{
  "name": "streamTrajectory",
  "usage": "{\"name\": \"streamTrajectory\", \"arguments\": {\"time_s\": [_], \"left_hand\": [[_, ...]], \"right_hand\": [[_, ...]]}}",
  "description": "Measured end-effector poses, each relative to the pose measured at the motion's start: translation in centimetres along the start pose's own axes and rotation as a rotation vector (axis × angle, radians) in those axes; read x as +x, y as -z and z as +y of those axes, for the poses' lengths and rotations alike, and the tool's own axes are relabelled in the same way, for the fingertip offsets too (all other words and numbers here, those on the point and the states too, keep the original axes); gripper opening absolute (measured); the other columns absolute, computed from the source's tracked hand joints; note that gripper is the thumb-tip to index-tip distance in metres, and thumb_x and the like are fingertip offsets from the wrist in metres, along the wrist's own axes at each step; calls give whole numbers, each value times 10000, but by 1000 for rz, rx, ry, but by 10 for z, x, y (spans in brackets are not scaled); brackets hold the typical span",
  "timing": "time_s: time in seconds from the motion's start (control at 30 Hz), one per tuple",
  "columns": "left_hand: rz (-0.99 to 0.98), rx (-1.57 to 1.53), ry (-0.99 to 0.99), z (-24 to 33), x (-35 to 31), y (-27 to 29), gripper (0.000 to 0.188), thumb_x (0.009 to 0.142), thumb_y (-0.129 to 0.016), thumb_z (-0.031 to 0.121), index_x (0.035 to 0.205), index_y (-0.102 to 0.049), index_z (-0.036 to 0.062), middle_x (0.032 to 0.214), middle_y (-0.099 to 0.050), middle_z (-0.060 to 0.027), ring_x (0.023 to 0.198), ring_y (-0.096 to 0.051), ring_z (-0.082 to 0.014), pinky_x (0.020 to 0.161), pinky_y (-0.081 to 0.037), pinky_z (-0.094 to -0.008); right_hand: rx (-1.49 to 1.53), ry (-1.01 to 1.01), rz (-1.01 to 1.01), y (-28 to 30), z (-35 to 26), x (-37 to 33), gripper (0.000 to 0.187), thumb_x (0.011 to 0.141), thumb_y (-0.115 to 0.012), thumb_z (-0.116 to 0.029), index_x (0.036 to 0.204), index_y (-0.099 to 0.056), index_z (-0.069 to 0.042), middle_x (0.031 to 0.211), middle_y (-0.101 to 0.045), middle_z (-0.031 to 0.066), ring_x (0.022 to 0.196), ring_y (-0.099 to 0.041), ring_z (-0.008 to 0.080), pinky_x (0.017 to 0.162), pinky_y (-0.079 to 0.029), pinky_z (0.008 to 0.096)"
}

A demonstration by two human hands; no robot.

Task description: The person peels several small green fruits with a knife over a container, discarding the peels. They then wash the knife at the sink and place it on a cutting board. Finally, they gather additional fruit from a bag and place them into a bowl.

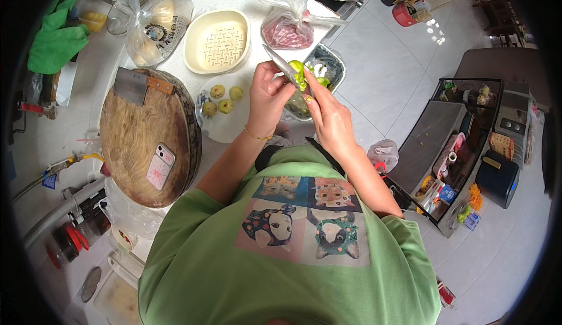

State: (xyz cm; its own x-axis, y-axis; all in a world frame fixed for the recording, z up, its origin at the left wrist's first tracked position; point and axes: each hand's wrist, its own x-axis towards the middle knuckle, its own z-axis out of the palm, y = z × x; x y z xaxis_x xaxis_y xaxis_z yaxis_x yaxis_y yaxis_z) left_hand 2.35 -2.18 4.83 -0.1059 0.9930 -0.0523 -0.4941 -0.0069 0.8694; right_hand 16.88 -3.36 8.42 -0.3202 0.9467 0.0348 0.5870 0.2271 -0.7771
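Head view: the left grip (269, 92) and the right grip (332, 115) met close together, just beyond the chest of the green shirt (193, 255).
Left hand's pose: its forearm slanted up and inward, a thin bracelet (258, 134) round the wrist; the fingers were curled, the thumb angled toward the blade. What they pinched was partly hidden, so I could not tell how narrow that grip was.
Right hand's pose: its forearm came up from the lower right, back of the hand uppermost, index finger stretched forward and thumb bent inward; this grip was closed at the lower end of the knife (283, 64), whose handle was covered.
Knife blade: it pointed to the upper left, slanting between the hands.
Green vegetable: the green vegetable (298, 67) sat between the hands, against the blade.
Lined bin: a bin (341, 61) with a dark liner stood below and beside the hands, pale and green scraps inside.
Plate: to the left, a pale plate (222, 130) bore four small greenish pieces (225, 106).
Tabletop: on the white tabletop (240, 0), a slotted cream basket (219, 50) stood near a tied bag (287, 32) of reddish contents.
Round board: farther left, the wooden board (126, 134) carried a cleaver (130, 85) and a phone (160, 167).
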Motion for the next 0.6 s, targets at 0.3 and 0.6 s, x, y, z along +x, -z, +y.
{"name": "streamTrajectory", "arguments": {"time_s": [0.3, 0.6], "left_hand": [[-2, 10, -53, -8, 0, -3, 333, 809, -536, -142, 1063, -374, -1, 1071, -490, -98, 1000, -566, -166, 825, -486, -258], [0, 10, -56, -10, 0, -1, 330, 813, -544, -133, 1061, -375, 4, 1040, -501, -86, 978, -567, -148, 797, -479, -240]], "right_hand": [[18, -56, 49, -6, -6, 2, 481, 917, -481, -168, 1386, -370, -175, 1068, -599, 161, 910, -610, 340, 750, -493, 412], [21, -73, 38, -5, -5, 3, 471, 921, -474, -166, 1382, -378, -189, 1103, -591, 170, 926, -600, 353, 768, -484, 420]]}}
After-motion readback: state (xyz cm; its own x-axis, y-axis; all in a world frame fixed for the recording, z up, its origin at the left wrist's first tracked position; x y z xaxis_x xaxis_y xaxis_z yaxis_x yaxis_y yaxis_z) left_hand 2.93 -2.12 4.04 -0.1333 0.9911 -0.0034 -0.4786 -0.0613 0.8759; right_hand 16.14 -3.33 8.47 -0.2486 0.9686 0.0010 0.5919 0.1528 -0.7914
